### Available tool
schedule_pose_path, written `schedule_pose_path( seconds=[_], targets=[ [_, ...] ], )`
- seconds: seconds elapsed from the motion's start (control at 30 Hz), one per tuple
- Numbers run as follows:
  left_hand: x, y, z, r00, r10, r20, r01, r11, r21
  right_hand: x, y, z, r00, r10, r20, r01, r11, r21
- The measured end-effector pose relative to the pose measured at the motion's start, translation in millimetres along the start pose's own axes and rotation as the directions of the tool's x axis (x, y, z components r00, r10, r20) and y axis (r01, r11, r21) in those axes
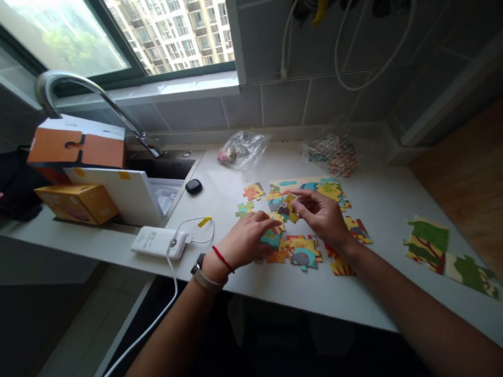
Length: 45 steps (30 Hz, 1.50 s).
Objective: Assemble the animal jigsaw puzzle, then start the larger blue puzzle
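Note:
Colourful jigsaw pieces lie scattered in the middle of a white countertop. My right hand hovers over them and pinches a yellow puzzle piece between thumb and fingers. My left hand rests palm down on the pieces beside it, fingertips pressing a teal and yellow piece. A partly joined strip of puzzle lies just behind the hands. Two joined green and yellow sections sit apart at the right.
Two clear bags of pieces lie by the back wall. A white power bank with cable, a black earbud case, an open white box and orange boxes sit left, over a sink with tap.

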<state>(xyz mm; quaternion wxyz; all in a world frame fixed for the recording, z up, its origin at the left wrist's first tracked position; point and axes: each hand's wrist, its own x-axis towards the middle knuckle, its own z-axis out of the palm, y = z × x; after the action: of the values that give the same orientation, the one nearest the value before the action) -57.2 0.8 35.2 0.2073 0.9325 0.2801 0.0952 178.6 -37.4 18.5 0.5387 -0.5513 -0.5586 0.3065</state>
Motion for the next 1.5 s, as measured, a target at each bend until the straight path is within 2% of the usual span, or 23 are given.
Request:
schedule_pose_path(
  seconds=[0.17, 0.27, 0.37, 0.43, 0.5, 0.57, 0.63, 0.7, 0.8, 0.87, 0.93, 1.03, 1.2, 1.3, 1.43, 1.5],
  targets=[
    [15.5, -13.0, -5.4, 0.993, -0.004, 0.117, -0.004, 0.998, 0.064, 3.7, 4.9, -0.2, 0.999, 0.021, -0.034, -0.021, 1.000, -0.008],
    [20.4, -12.3, -22.1, 0.976, -0.067, 0.209, 0.066, 0.998, 0.014, 3.8, 5.9, -1.1, 0.998, 0.040, -0.047, -0.041, 0.999, -0.012],
    [17.8, -9.3, -42.4, 0.958, -0.140, 0.252, 0.165, 0.983, -0.083, 2.1, 4.1, -0.9, 0.997, 0.061, -0.037, -0.062, 0.998, -0.021],
    [13.5, -10.6, -51.0, 0.968, -0.158, 0.194, 0.193, 0.965, -0.177, 1.0, 2.5, -0.3, 0.996, 0.079, -0.040, -0.080, 0.996, -0.033],
    [8.8, -14.6, -52.1, 0.979, -0.193, 0.070, 0.206, 0.930, -0.306, 0.7, 1.7, -0.2, 0.994, 0.092, -0.060, -0.094, 0.995, -0.035],
    [5.5, -18.4, -46.1, 0.961, -0.272, -0.051, 0.212, 0.842, -0.496, 1.3, 1.8, -0.8, 0.990, 0.110, -0.093, -0.111, 0.994, -0.005],
    [4.9, -18.8, -36.7, 0.921, -0.373, -0.109, 0.192, 0.681, -0.707, 2.3, 2.6, -2.0, 0.981, 0.154, -0.117, -0.146, 0.986, 0.077],
    [7.2, -14.6, -27.6, 0.880, -0.460, -0.119, 0.148, 0.503, -0.852, 3.2, 3.3, -3.2, 0.969, 0.220, -0.113, -0.196, 0.962, 0.193],
    [13.5, -4.2, -19.4, 0.846, -0.526, -0.085, 0.087, 0.293, -0.952, 3.4, 2.8, -3.9, 0.957, 0.285, -0.059, -0.251, 0.911, 0.328],
    [17.1, 1.3, -17.1, 0.851, -0.524, -0.019, 0.091, 0.182, -0.979, 2.9, 1.3, -3.3, 0.956, 0.293, -0.017, -0.266, 0.889, 0.373],
    [19.2, 4.3, -15.5, 0.862, -0.504, 0.047, 0.119, 0.113, -0.986, 2.2, -0.9, -2.2, 0.958, 0.287, 0.018, -0.270, 0.876, 0.400],
    [20.0, 6.4, -12.3, 0.875, -0.478, 0.074, 0.135, 0.094, -0.986, 0.9, -4.2, -0.7, 0.961, 0.270, 0.065, -0.271, 0.861, 0.431],
    [20.3, 10.1, -6.7, 0.897, -0.441, 0.028, 0.105, 0.151, -0.983, -1.2, -7.9, -1.5, 0.953, 0.275, 0.124, -0.301, 0.833, 0.464],
    [20.5, 11.4, -5.6, 0.886, -0.463, 0.005, 0.091, 0.164, -0.982, -1.6, -9.7, -2.6, 0.945, 0.295, 0.144, -0.327, 0.810, 0.486],
    [20.2, 12.3, -5.0, 0.850, -0.522, -0.066, 0.028, 0.169, -0.985, -1.7, -11.1, -1.3, 0.925, 0.332, 0.186, -0.380, 0.770, 0.513],
    [19.7, 13.3, -4.7, 0.858, -0.510, -0.057, 0.025, 0.152, -0.988, -2.2, -11.2, 0.2, 0.918, 0.342, 0.199, -0.395, 0.763, 0.511]
  ],
)
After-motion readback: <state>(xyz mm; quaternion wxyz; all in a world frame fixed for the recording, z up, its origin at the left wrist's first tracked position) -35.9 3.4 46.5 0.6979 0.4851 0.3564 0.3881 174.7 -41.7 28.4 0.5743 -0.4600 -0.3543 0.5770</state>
